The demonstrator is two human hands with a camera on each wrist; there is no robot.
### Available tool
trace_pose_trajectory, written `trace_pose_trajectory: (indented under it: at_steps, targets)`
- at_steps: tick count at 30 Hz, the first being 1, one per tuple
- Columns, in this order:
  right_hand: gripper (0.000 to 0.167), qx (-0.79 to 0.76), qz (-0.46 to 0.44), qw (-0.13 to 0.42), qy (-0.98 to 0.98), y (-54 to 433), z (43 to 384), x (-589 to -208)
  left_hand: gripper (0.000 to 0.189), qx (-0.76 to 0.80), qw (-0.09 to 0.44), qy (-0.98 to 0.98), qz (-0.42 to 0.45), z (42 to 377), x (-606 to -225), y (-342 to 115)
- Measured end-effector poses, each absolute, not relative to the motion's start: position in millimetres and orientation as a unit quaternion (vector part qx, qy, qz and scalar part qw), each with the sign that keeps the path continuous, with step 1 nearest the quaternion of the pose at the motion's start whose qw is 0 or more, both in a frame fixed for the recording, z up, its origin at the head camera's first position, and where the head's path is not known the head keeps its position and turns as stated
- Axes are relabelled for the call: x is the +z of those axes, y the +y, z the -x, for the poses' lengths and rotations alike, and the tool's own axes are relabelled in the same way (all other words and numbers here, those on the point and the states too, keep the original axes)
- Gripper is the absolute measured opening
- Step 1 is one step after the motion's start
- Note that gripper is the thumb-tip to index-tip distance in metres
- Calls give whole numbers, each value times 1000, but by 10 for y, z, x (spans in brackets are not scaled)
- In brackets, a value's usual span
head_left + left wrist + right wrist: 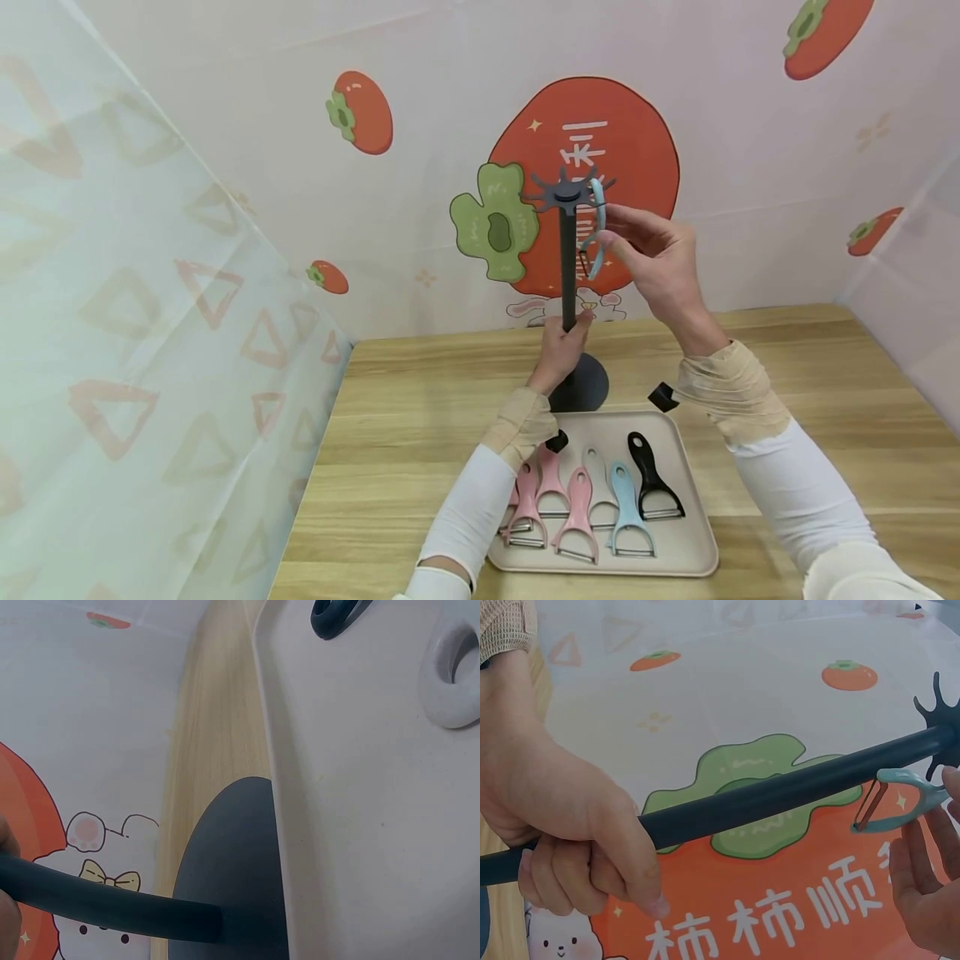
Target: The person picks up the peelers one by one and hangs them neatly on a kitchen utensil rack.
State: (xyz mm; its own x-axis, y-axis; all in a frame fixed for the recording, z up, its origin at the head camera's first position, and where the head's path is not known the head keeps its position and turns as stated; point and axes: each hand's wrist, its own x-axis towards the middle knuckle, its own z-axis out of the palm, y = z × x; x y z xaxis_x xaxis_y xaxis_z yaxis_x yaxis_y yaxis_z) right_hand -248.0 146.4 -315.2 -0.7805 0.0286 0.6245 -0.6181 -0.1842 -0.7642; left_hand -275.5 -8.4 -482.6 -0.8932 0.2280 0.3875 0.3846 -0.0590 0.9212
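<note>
My left hand (pixel 558 354) grips the pole (pixel 567 267) of a dark upright rack, low down above its round base (pixel 590 387). A ring of hooks (pixel 566 194) spreads out at the rack's top. Just right of those hooks, my right hand (pixel 667 267) pinches a light blue peeler (pixel 924 801) between thumb and fingers. The peeler hangs blade end down, its handle's upper end beside a right-hand hook; I cannot tell whether the hook passes through the handle hole. In the right wrist view, left fingers (pixel 574 874) wrap around the pole.
In front of the rack lies a beige tray (pixel 705 542) with several pink peelers (pixel 579 497), a white peeler (pixel 592 467), another light blue peeler (pixel 625 496) and a black peeler (pixel 647 467). A printed wall cloth (pixel 420 208) stands behind the wooden table (pixel 405 433).
</note>
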Motion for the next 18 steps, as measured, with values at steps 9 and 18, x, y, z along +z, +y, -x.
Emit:
trace_pose_trajectory:
  at_steps: [9, 18]
  targets:
    - [34, 723, -243, 227, -606, 1454, 2488, -3167, 60, -693, 54, -684, 224, 2760, -4841, -84]
    - [33, 725, -239, 216, -608, 1480, 2451, -3184, 59, -692, 56, -683, 227, 2745, -4816, -87]
